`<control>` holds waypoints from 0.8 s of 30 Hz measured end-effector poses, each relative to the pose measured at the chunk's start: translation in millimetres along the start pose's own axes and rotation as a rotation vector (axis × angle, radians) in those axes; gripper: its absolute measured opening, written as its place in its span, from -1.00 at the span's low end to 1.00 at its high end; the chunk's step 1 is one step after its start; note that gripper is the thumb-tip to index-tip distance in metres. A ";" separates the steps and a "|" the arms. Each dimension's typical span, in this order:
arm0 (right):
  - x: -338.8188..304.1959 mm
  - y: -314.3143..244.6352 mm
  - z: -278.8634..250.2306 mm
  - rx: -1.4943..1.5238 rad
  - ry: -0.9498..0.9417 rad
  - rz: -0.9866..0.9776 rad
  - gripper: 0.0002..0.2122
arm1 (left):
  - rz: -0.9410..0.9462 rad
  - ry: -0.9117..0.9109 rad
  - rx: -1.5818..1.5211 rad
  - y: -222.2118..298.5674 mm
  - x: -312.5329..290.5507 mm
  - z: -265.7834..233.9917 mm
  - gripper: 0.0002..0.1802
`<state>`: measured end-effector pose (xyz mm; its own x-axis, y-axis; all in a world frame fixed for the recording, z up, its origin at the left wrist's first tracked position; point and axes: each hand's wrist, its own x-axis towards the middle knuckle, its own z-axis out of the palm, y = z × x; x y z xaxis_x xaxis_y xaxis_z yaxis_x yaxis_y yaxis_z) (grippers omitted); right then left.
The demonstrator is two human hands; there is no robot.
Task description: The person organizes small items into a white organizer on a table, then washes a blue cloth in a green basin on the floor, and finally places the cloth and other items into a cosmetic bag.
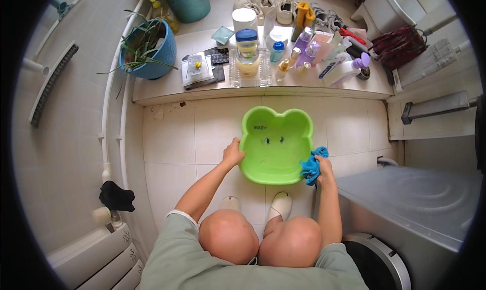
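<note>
A bright green, frog-shaped plastic basin (276, 119) sits on the tiled floor in front of my knees. My left hand (233, 153) grips its left rim. At the basin's right rim, my right hand (323, 167) is closed around a crumpled blue cloth (311, 167), which hangs over the edge. The inside of the basin looks nearly bare, with a few small dark marks. My feet in white slippers (280, 205) stand just behind the basin.
A low tiled ledge (167, 90) beyond the basin carries several bottles, jars and a potted plant in a blue pot (152, 52). A grey washing machine (415, 209) stands at my right. A white radiator (101, 257) and pipes line the left wall.
</note>
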<state>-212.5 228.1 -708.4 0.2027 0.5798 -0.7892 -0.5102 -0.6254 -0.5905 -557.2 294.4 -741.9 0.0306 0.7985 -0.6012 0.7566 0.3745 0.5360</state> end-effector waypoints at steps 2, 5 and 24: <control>-7.8 1.4 17.5 -0.020 -0.013 -0.007 -0.83 | -0.022 0.038 -0.025 -10.6 -16.9 -11.9 -0.43; -6.4 15.2 36.1 -0.014 -0.093 0.012 -0.84 | -0.032 0.154 -0.042 -40.5 -37.0 -19.8 -0.44; -43.6 15.6 194.2 -0.391 -0.614 0.241 -0.53 | -0.115 0.409 -0.391 -254.0 -57.0 -75.4 -0.46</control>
<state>-391.7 294.5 -650.4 -0.4355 0.5190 -0.7355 -0.1255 -0.8441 -0.5213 -800.3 189.3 -799.1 -0.3516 0.8302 -0.4326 0.4399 0.5544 0.7065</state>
